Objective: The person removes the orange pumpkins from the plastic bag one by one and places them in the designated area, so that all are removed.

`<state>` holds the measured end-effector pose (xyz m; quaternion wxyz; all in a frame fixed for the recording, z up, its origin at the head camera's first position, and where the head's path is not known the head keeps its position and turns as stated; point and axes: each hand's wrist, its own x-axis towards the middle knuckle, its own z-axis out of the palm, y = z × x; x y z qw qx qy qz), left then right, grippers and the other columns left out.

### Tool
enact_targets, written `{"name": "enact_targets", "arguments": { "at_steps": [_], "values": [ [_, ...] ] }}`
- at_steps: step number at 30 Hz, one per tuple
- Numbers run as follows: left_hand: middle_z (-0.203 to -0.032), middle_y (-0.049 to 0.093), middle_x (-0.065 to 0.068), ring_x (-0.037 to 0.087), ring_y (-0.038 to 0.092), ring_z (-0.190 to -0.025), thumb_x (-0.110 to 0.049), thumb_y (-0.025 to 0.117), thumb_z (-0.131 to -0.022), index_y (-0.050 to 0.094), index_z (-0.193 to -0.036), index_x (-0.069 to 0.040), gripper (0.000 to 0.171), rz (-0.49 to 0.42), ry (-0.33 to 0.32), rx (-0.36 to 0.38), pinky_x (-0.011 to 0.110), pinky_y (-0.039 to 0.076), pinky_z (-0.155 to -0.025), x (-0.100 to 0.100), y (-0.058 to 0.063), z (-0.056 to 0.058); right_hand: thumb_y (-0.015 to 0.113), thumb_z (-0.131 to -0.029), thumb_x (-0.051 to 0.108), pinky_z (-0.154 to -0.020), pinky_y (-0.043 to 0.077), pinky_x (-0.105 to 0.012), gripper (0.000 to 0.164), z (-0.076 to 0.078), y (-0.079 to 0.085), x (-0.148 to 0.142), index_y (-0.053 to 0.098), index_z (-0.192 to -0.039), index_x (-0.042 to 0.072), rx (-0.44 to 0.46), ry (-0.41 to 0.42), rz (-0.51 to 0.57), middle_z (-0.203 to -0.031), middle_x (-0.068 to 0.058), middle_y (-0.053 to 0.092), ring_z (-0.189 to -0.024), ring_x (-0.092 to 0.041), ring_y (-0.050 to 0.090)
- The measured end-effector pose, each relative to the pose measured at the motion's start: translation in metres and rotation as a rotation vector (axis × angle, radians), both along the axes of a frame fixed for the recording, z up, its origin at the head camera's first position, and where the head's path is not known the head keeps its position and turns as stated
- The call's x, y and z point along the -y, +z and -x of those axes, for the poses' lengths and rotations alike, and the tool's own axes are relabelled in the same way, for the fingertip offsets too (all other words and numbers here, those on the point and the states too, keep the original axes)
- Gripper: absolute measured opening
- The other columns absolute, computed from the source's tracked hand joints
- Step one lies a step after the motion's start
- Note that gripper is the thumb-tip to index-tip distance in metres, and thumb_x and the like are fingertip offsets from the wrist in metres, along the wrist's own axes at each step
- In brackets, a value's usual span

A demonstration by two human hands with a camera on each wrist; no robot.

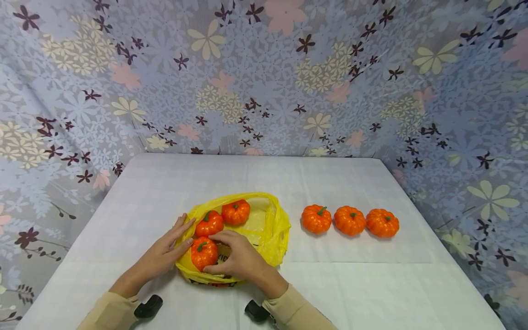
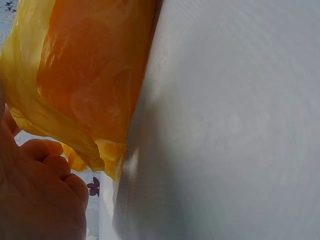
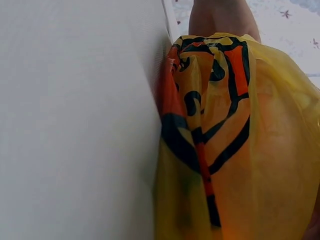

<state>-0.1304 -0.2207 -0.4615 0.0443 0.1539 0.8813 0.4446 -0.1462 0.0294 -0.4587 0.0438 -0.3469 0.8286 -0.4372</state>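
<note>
A yellow plastic bag (image 1: 278,233) lies open on the table, with several small orange pumpkins inside. My right hand (image 1: 243,259) reaches into it and grips the nearest pumpkin (image 1: 202,256), thumb on the near side and fingers on the far side. Behind that one lies a second pumpkin (image 1: 209,224), and a third pumpkin (image 1: 236,212) sits by the far rim. My left hand (image 1: 158,259) rests against the bag's left rim, its fingers extended along the edge. In the left wrist view the bag's side (image 2: 95,75) shows orange through the plastic. Black and red print (image 3: 220,115) marks its near side.
Right of the bag, three more orange pumpkins stand in a row: the left one (image 1: 316,220), the middle one (image 1: 349,222) and the right one (image 1: 382,223). White cloth (image 1: 350,293) covers the table. Flowered fabric (image 1: 264,78) hangs behind and at both sides.
</note>
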Motion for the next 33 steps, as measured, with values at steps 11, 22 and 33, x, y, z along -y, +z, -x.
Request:
{"name": "enact_targets", "arguments": {
  "at_steps": [11,22,33],
  "values": [
    [-0.166,0.009,0.018,0.041,0.007,-0.151,-0.041,0.051,-0.106,0.034,-0.159,-0.018,0.060,0.017,0.009,0.014,0.071,0.015,-0.112,-0.001,-0.001,-0.001,0.090,-0.077,0.033,-0.099,0.049,-0.027,0.064,-0.003,0.004,-0.004,0.065,-0.130,0.009,0.051,-0.007,0.011,-0.133,0.005,0.061,-0.117,-0.008,0.058],
    [-0.166,0.008,0.019,0.043,0.006,-0.151,-0.037,0.052,-0.106,0.035,-0.158,-0.016,0.059,0.016,0.013,0.020,0.071,0.014,-0.112,-0.001,0.004,-0.002,0.091,-0.075,0.033,-0.099,0.049,-0.028,0.064,-0.004,0.009,-0.009,0.066,-0.129,0.009,-0.047,-0.031,0.001,-0.131,0.002,0.063,-0.119,-0.012,0.058],
    [-0.167,0.009,0.018,0.042,0.007,-0.151,-0.041,0.051,-0.105,0.035,-0.158,-0.018,0.060,0.025,0.020,0.028,0.071,0.014,-0.112,-0.002,0.003,-0.001,0.089,-0.075,0.034,-0.096,0.053,-0.034,0.063,-0.005,0.014,-0.016,0.066,-0.129,0.011,-0.033,-0.079,0.041,-0.130,0.006,0.060,-0.118,-0.013,0.057]
  ]
}}
